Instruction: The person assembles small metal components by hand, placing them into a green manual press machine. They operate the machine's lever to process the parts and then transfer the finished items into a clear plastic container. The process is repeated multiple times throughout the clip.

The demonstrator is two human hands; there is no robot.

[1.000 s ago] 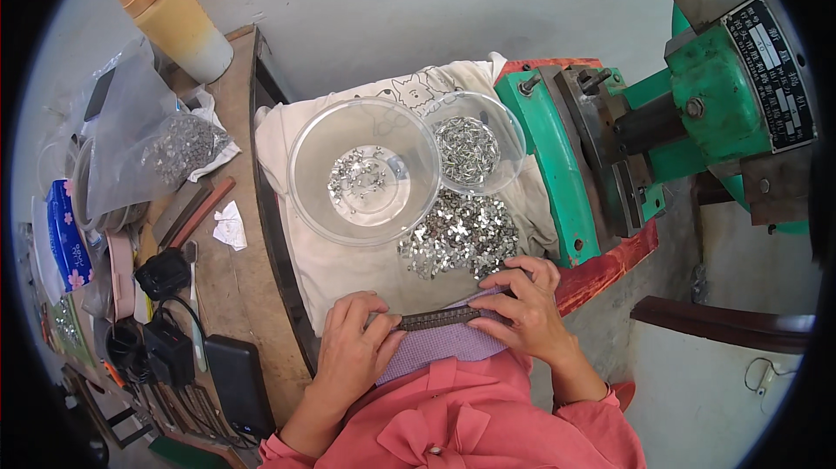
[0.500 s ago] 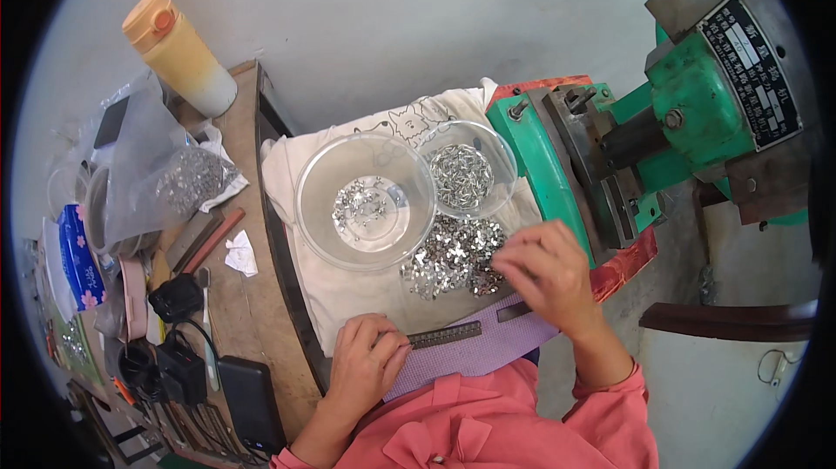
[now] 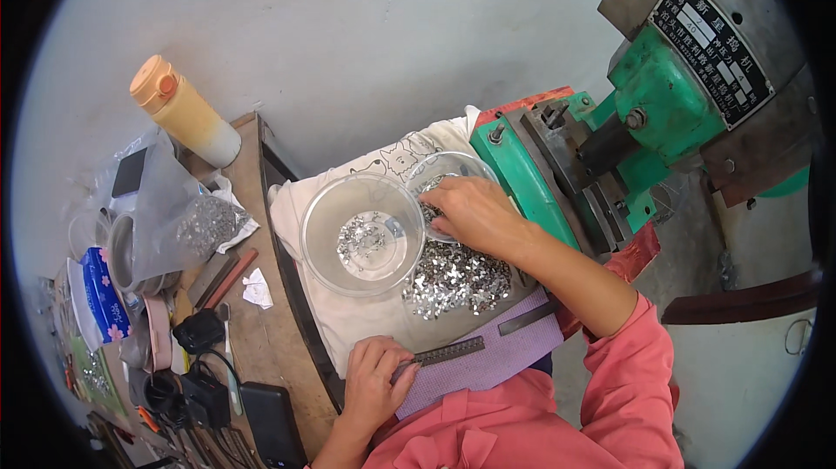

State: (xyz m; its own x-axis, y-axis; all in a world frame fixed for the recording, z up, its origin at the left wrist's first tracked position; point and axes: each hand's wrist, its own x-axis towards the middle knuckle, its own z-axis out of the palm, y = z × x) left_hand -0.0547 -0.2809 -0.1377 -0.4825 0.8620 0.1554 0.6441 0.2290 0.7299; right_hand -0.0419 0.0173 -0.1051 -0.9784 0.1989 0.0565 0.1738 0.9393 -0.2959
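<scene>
My left hand (image 3: 374, 384) grips the left end of a dark metal strip (image 3: 448, 351) with a row of small notches or slots. The strip lies across a purple mat (image 3: 483, 367) on my lap side. My right hand (image 3: 477, 215) reaches into the smaller clear round tub (image 3: 482, 164), its bent fingers at the small shiny metal parts inside; what the fingertips pinch is hidden. Left of it stands a larger clear tub (image 3: 315, 251) with some small metal pieces on its bottom. Below both tubs a pile of small shiny metal pieces (image 3: 457, 284) lies on cream cloth.
A green press machine (image 3: 527, 177) stands at the right. Another dark metal strip (image 3: 529, 317) lies on the mat. The left-hand table (image 3: 274, 338) carries a yellow bottle (image 3: 187, 116), a plastic bag of metal pieces (image 3: 209, 223), a black power bank (image 3: 273, 424) and cables.
My right hand has moved from beside the metal pile up and left into the smaller tub. My left hand stays on the strip. The whole view has shifted slightly.
</scene>
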